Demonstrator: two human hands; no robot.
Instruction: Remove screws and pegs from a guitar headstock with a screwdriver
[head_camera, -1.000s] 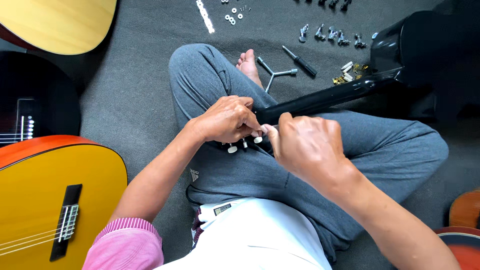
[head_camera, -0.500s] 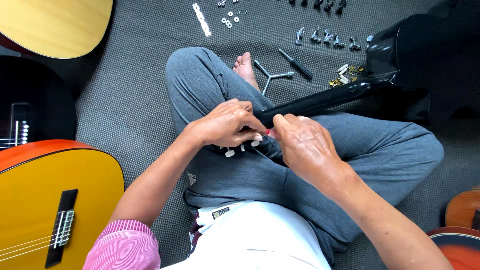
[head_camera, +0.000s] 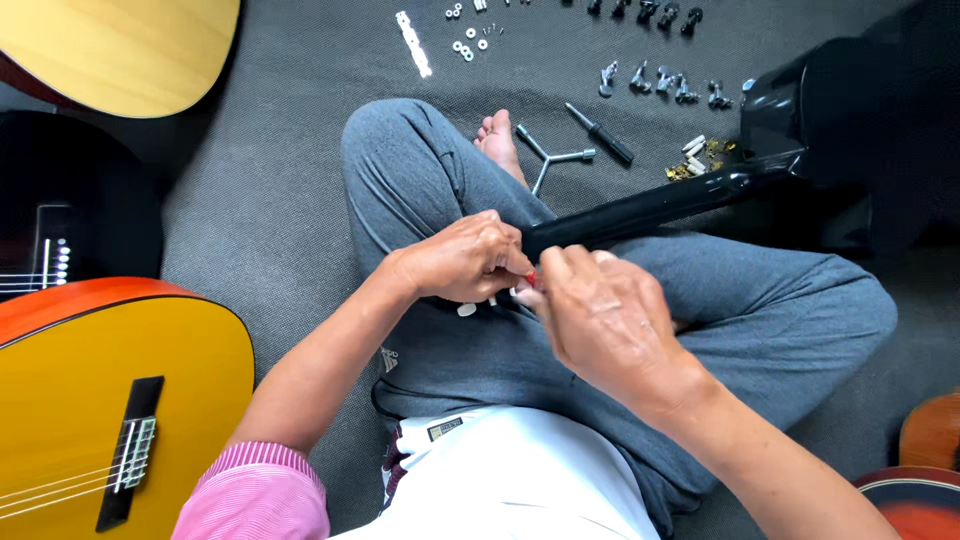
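Since the earlier frames both hands have closed in tighter over the head end of the black guitar neck (head_camera: 640, 208); the right hand now covers most of the white tuner pegs (head_camera: 467, 309) that showed below the fingers before, and the neck and body have barely shifted. Head view: left hand (head_camera: 462, 258) sits curled over the neck's end, fingers pressed together and bent down around it, thumb side toward the right hand. Right hand (head_camera: 600, 320) meets it fingertip to fingertip; its thumb and forefinger pinch something small and red (head_camera: 531, 278), mostly hidden, can't tell what it is. One white peg pokes out just below the left fingers. The neck runs from the fingers up and right to the black guitar body (head_camera: 850, 130), resting across the lap on grey trousers (head_camera: 720, 300). Beyond the fingers, on the grey carpet (head_camera: 270, 200): a Y-shaped wrench (head_camera: 550, 158), a black-handled screwdriver (head_camera: 600, 133), a small pile of brass and white parts (head_camera: 695, 160) just beside the neck, a row of chrome tuners (head_camera: 660, 85), washers (head_camera: 468, 40) and a white strip (head_camera: 413, 43) farther out. Well left of the left hand: an orange guitar (head_camera: 100, 410), a black one (head_camera: 60, 230), a pale one (head_camera: 120, 50) at the top corner. Another guitar edge (head_camera: 925, 460) at far right, below the right forearm.
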